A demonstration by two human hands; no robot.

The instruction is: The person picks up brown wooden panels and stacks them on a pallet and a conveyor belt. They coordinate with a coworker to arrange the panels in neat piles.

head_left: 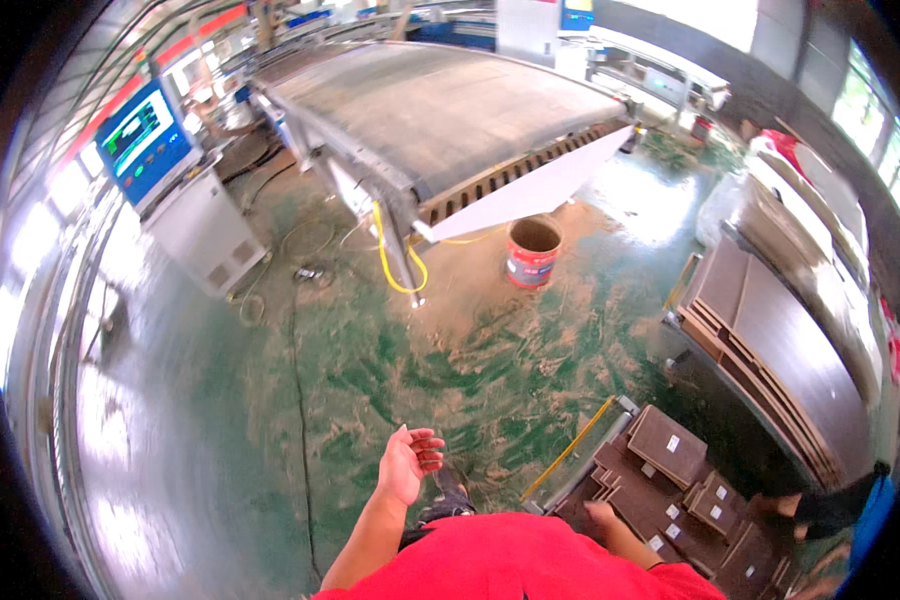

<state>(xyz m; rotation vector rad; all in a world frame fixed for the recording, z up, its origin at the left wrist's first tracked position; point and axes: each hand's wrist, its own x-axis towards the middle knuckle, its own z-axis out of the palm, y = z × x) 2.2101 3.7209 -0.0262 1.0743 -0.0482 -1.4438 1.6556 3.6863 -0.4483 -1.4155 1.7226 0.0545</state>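
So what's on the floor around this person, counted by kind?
Red bucket: 1
Conveyor machine: 1
Control cabinet with screen: 1
Yellow hose: 1
Stack of large brown boards: 1
Cart of small brown panels: 1
Total: 6

The left hand [407, 465] is raised in front of the body on a bare forearm that rises from the lower edge, its fingers loosely curled and slightly spread, holding nothing. The right hand [600, 513] hangs low at the right side, mostly hidden behind the red-sleeved torso, so its grip cannot be made out.
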